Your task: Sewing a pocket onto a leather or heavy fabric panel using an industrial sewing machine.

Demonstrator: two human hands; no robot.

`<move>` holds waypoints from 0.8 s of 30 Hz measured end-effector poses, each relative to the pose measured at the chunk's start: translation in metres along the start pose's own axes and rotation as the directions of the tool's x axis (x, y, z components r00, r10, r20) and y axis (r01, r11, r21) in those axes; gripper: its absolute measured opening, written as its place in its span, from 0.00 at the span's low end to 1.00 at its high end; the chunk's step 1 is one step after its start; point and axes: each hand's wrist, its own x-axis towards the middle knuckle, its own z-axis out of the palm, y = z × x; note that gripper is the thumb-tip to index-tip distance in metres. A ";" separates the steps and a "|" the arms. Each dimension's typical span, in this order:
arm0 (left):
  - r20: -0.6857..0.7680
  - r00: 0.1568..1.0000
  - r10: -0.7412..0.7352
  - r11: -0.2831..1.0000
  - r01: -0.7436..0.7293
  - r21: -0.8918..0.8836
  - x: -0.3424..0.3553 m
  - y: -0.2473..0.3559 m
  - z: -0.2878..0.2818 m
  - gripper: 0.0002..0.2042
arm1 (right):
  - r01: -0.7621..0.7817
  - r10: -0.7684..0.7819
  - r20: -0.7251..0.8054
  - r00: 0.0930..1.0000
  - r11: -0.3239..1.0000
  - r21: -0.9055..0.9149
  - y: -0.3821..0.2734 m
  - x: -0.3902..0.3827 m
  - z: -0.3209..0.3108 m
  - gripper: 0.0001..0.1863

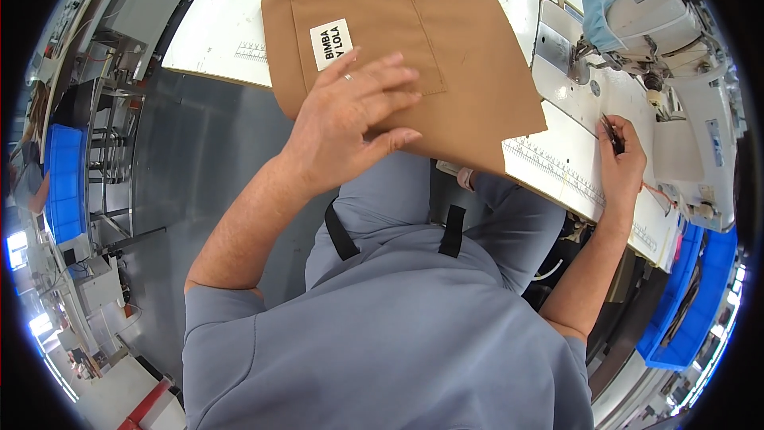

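Note:
A brown fabric panel point(477, 56) with a stitched patch pocket lies on the white sewing table, its near edge hanging over the front. A white label point(331, 44) with dark print sits on the pocket. My left hand point(350, 111) is over the pocket's lower part, its fingers spread and holding nothing; whether they touch the cloth I cannot tell. At the right my right hand point(622, 161) rests on the table beside the sewing machine point(684, 127), closed around small dark thread snips point(612, 134), which the fingers partly cover.
A printed ruler strip point(553, 163) runs along the table's front edge. A light blue cloth piece point(597, 8) hangs on the machine head. Blue bins stand at the lower right point(688, 310) and far left point(65, 183). A metal rack point(111, 151) stands on the left.

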 end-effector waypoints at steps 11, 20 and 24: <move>-0.059 0.997 0.047 0.999 -0.047 0.004 -0.005 0.029 0.027 0.27 | 0.018 -0.018 -0.004 1.000 1.000 -0.003 0.001 0.002 0.000 0.13; -0.006 1.000 0.016 0.994 -0.015 0.113 -0.006 0.047 0.031 0.33 | 0.022 -0.022 -0.010 1.000 1.000 0.011 0.002 0.001 0.000 0.12; 0.048 0.999 0.011 0.991 -0.018 0.132 -0.002 0.056 0.036 0.38 | 0.008 -0.007 -0.010 1.000 1.000 0.022 0.010 0.000 0.001 0.12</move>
